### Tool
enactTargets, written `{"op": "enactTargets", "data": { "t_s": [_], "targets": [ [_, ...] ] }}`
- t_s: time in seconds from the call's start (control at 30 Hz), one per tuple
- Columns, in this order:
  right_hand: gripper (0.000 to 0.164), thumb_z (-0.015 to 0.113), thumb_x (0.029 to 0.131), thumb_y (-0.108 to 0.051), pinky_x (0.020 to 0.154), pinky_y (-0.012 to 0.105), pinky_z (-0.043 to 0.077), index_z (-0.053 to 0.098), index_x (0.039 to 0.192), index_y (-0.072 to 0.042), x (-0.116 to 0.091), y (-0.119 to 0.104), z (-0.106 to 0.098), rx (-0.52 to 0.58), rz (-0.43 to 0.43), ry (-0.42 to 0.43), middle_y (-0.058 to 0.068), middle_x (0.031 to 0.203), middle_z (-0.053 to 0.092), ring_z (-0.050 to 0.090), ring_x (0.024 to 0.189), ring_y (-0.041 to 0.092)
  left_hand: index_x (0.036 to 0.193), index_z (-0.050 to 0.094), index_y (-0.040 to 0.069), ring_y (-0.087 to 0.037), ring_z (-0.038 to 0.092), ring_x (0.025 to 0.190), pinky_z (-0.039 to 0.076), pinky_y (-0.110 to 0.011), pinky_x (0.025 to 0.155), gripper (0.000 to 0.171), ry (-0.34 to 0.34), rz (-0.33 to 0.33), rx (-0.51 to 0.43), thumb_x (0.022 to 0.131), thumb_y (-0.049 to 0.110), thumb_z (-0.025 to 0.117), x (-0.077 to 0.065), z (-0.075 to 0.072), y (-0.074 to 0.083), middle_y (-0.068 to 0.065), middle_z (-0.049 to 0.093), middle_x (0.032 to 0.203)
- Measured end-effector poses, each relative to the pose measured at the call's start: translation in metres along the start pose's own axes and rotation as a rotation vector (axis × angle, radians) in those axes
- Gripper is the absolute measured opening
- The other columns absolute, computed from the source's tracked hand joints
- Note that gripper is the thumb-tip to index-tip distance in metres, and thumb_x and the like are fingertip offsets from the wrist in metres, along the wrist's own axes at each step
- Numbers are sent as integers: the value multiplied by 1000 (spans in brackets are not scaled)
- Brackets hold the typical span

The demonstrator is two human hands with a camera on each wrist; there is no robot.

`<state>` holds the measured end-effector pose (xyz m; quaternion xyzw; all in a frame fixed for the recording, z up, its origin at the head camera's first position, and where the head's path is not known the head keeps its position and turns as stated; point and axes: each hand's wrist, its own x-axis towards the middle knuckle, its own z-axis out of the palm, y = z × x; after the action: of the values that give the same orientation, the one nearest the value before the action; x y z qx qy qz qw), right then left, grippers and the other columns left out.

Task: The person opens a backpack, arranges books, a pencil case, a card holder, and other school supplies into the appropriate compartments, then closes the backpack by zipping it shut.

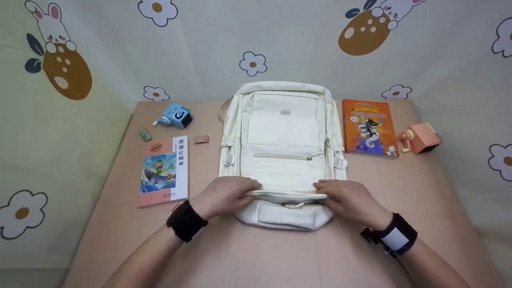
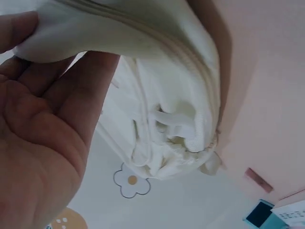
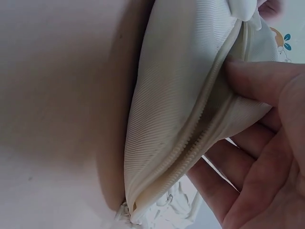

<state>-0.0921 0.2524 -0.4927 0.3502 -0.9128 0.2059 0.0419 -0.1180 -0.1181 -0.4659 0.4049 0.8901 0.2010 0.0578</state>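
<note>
White backpack (image 1: 285, 172) lying on the table (image 1: 276, 262), left hand (image 1: 226, 196) and right hand (image 1: 356, 200) both pinching the edge of its unzipped pocket (image 1: 286, 197), thumbs one side, fingers the other, pink book (image 1: 163, 172) off left, orange book (image 1: 370, 128) right

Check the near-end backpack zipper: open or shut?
Open: right wrist view shows the zipper's tooth rows apart, right thumb at the gap.
</note>
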Motion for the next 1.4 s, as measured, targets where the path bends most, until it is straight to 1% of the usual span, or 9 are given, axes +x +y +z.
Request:
{"op": "enactTargets", "data": {
  "t_s": [0.1, 0.2, 0.33, 0.4, 0.5, 0.6, 0.7, 1.07, 1.4],
  "targets": [
    [24, 76, 89, -11, 87, 45, 57, 79, 112, -17, 2, -1, -1, 1, 20, -16, 0, 123, 73, 69, 113, 21, 128, 71, 13, -18, 65, 116, 55, -35, 93, 30, 99, 107, 56, 100, 23, 65, 3, 0, 21, -3, 69, 126],
    [27, 78, 89, -12, 86, 44, 57, 78, 115, -15, 3, -2, -1, 7, 45, -25, 0, 121, 73, 69, 112, 22, 117, 75, 16, -14, 66, 96, 55, -27, 75, 20, 218, 247, 149, 100, 20, 65, 9, 6, 47, 1, 70, 108],
    [29, 78, 88, -13, 87, 44, 57, 78, 117, -14, 6, -4, -2, 20, 77, -28, 0, 119, 74, 70, 110, 22, 98, 73, 18, -9, 54, 71, 43, -20, 56, 8, 163, 339, 287, 98, 15, 66, 19, 22, 72, 6, 60, 85],
    [29, 78, 88, -13, 88, 45, 57, 77, 117, -13, 6, -5, -2, 26, 88, -34, 0, 119, 74, 70, 110, 22, 96, 70, 17, -9, 53, 71, 42, -20, 56, 5, 95, 322, 353, 97, 14, 66, 24, 32, 78, 6, 60, 87],
    [30, 77, 90, -16, 91, 45, 56, 76, 120, -13, 7, -5, -2, 35, 107, -50, 1, 120, 74, 69, 112, 22, 110, 71, 14, -11, 58, 83, 48, -22, 64, 15, 54, 249, 403, 96, 11, 66, 32, 45, 79, 3, 64, 100],
    [29, 75, 92, -19, 92, 45, 55, 76, 120, -12, 7, -5, -2, 37, 112, -76, 1, 122, 73, 68, 114, 22, 119, 70, 12, -14, 60, 91, 52, -25, 67, 25, 57, 171, 394, 95, 9, 67, 38, 51, 74, 1, 65, 109],
    [25, 74, 93, -21, 93, 45, 55, 77, 116, -12, 8, -5, -2, 31, 105, -100, 1, 125, 72, 67, 116, 23, 115, 71, 14, -14, 59, 88, 50, -25, 61, 21, 37, 128, 363, 95, 10, 67, 45, 52, 69, 1, 64, 104],
    [29, 78, 88, -25, 97, 46, 53, 76, 114, -11, 4, -5, -3, 37, 109, -151, 2, 133, 68, 62, 125, 25, 100, 71, 15, -15, 55, 84, 46, -24, 61, 7, -7, 125, 311, 97, 12, 65, 54, 52, 63, 2, 58, 97],
    [32, 88, 77, -23, 89, 41, 55, 71, 103, -18, 3, -8, 5, 13, 83, -110, 1, 131, 66, 61, 122, 21, 89, 61, 10, -16, 56, 71, 48, -27, 58, 7, 87, 85, 249, 89, 6, 66, 36, 47, 61, 1, 58, 81]
  ]
}}
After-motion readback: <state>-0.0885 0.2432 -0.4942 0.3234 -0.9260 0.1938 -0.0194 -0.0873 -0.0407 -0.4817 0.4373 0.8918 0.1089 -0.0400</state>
